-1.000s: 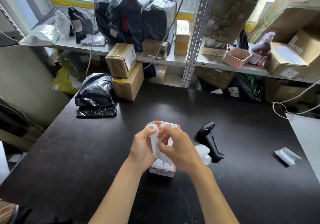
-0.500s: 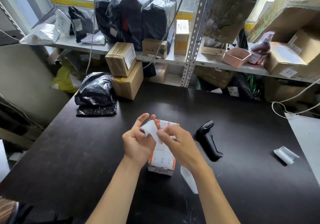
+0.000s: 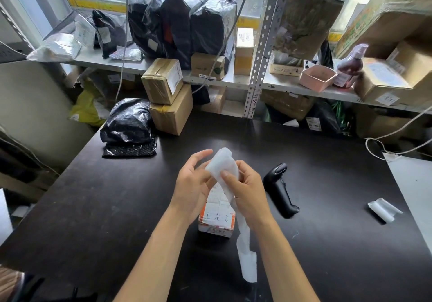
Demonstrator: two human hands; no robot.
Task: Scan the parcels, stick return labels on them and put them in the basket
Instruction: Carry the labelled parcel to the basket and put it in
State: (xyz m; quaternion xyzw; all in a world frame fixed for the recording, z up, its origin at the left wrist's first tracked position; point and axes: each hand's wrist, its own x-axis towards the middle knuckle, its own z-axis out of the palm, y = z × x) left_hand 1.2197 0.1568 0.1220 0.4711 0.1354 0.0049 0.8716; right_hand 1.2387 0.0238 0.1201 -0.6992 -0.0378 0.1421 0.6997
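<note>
Longer white label strip unrolled

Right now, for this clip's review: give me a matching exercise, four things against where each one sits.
Things:
1. barcode scanner
2. label strip
3. black plastic bag
4. pink tray

Places:
A. on the shelf, right of the metal post
B. held up in both hands
C. on the table's far left, beside the stacked boxes
D. lying on the table, right of the hands

Pairs: 1-D, 2-B, 3-C, 4-A
</note>
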